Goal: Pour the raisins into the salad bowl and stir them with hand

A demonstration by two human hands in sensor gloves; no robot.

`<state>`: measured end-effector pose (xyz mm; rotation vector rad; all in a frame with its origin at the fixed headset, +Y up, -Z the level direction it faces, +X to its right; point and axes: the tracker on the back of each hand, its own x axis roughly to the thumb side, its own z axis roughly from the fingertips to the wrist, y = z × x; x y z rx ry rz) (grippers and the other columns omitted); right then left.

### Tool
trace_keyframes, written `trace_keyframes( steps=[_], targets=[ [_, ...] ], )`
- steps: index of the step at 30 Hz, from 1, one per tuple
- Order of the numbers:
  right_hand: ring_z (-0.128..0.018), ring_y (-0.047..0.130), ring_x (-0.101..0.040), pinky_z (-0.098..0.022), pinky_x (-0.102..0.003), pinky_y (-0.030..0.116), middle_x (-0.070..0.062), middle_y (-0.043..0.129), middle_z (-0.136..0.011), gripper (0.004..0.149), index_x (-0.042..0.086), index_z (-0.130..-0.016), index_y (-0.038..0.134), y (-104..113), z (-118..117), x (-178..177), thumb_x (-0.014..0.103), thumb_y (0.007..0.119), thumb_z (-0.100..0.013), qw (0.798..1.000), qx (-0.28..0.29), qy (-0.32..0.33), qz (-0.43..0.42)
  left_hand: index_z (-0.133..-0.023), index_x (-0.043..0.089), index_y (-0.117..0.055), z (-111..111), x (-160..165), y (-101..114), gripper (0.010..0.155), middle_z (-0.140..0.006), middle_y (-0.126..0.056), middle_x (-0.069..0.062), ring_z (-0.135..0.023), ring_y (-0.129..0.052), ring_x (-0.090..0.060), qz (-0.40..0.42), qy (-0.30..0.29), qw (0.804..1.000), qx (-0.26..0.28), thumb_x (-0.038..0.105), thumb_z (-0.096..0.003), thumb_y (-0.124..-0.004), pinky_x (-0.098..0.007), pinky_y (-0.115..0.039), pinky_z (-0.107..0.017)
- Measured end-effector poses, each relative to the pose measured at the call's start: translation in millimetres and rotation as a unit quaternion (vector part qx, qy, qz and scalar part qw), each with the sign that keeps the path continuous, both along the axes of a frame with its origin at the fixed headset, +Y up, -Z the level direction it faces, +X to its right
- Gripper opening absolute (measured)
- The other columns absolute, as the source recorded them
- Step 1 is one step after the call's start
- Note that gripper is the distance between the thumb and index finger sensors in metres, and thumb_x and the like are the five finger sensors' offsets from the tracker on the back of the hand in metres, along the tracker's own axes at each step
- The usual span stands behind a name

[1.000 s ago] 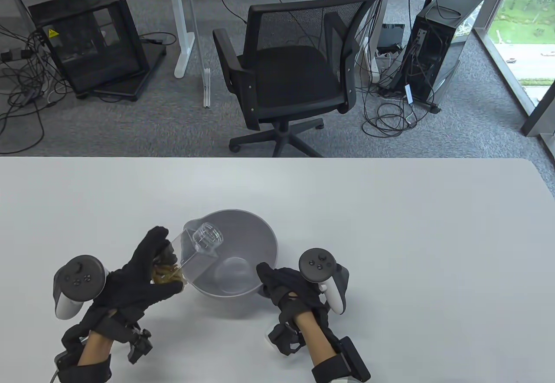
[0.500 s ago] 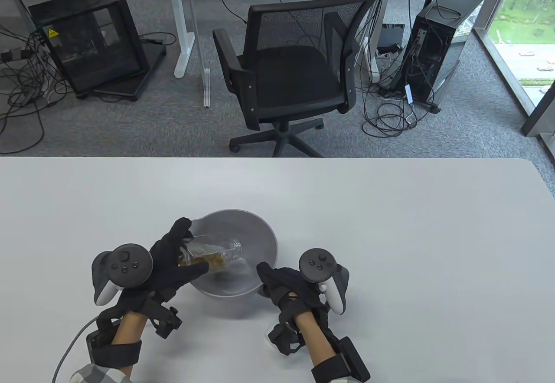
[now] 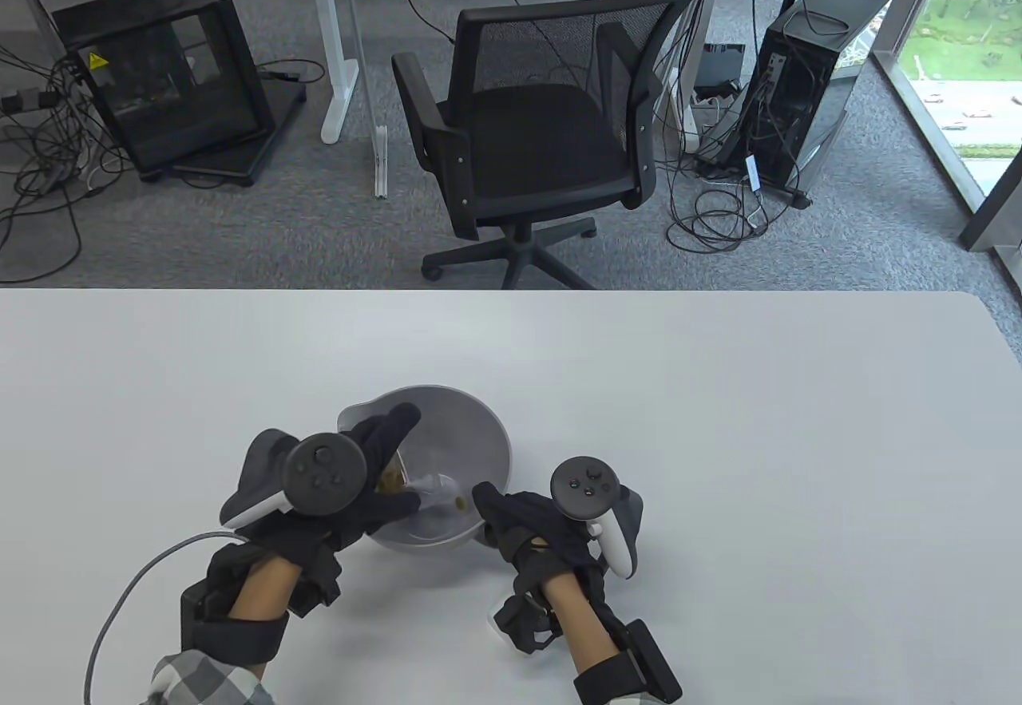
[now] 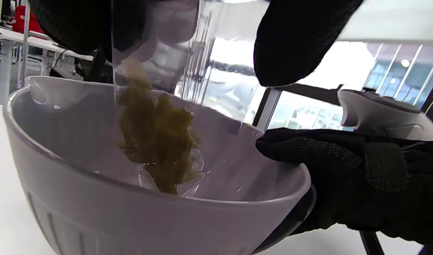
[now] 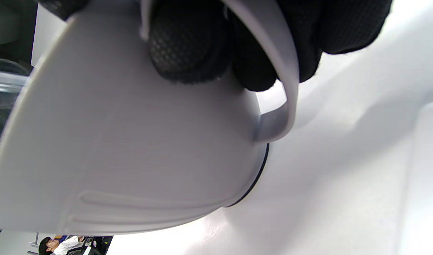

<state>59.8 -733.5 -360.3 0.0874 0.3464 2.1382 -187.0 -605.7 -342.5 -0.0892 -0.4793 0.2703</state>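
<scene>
A grey plastic salad bowl (image 3: 489, 427) stands on the white table near its front edge. My left hand (image 3: 399, 459) grips a clear jar (image 3: 421, 486), tipped mouth-down over the bowl. Yellow-brown raisins (image 4: 156, 138) slide out of the jar (image 4: 159, 49) into the bowl (image 4: 60, 198). A few raisins (image 3: 461, 503) lie on the bowl's bottom. My right hand (image 3: 491, 509) holds the bowl at its right side. In the right wrist view its fingers (image 5: 188, 46) curl round the bowl's handle (image 5: 285, 88). The right hand (image 4: 344, 177) also shows in the left wrist view.
The white table (image 3: 718, 417) stretches wide to the right and behind the bowl. A black office chair (image 3: 543, 146) stands on the carpet beyond the table's far edge, with desks, cables and computer cases around it.
My left hand has moved right and rolled over, tipping the jar from near level to mouth-down in the bowl. Raisins now fall out. The right hand has stayed on the bowl.
</scene>
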Motion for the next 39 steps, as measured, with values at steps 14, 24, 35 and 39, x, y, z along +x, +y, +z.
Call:
trace_keyframes(
  steps=[14, 24, 35, 39],
  targets=[
    [-0.080, 0.077, -0.050, -0.058, -0.067, 0.061, -0.026, 0.080, -0.090, 0.061, 0.002, -0.055, 0.083, -0.2, -0.2, 0.0, 0.058, 0.058, -0.058, 1.000, -0.003, -0.001, -0.003, -0.115, 0.006, -0.033, -22.8, 9.2, -1.7, 0.085, -0.108, -0.060, -0.036, -0.076, -0.086, -0.054, -0.014, 0.065, 0.998, -0.023, 0.049, -0.0578, -0.079, -0.056, -0.079, -0.053],
    [-0.080, 0.077, -0.050, -0.058, -0.067, 0.061, -0.026, 0.080, -0.090, 0.062, 0.002, -0.055, 0.083, -0.7, -1.2, 0.6, 0.058, 0.058, -0.058, 1.000, -0.005, 0.003, -0.006, -0.112, 0.006, -0.052, -19.5, 30.2, 6.8, 0.081, -0.098, -0.076, -0.038, -0.064, -0.096, -0.053, -0.041, 0.109, 0.993, 0.004, 0.048, -0.0517, -0.088, -0.053, -0.086, -0.045],
    [-0.080, 0.077, -0.050, -0.058, -0.067, 0.061, -0.026, 0.080, -0.090, 0.062, 0.002, -0.055, 0.083, -0.2, -1.4, 0.5, 0.058, 0.058, -0.058, 1.000, -0.002, 0.003, -0.002, -0.101, 0.007, -0.050, 5.5, -33.0, -6.1, 0.077, -0.103, -0.046, -0.036, -0.085, -0.078, -0.056, 0.111, 0.081, 0.990, 0.022, 0.044, -0.0482, -0.091, -0.067, -0.074, -0.061],
    [-0.080, 0.077, -0.050, -0.058, -0.067, 0.061, -0.026, 0.080, -0.090, 0.062, 0.002, -0.055, 0.083, -0.2, -1.5, 0.4, 0.058, 0.058, -0.058, 1.000, -0.001, 0.002, -0.001, -0.109, 0.000, -0.028, 24.1, -80.2, -39.7, 0.098, -0.103, -0.038, -0.035, -0.092, -0.068, -0.057, 0.227, 0.092, 0.969, 0.010, 0.035, -0.0464, -0.094, -0.077, -0.064, -0.061]
  ],
)
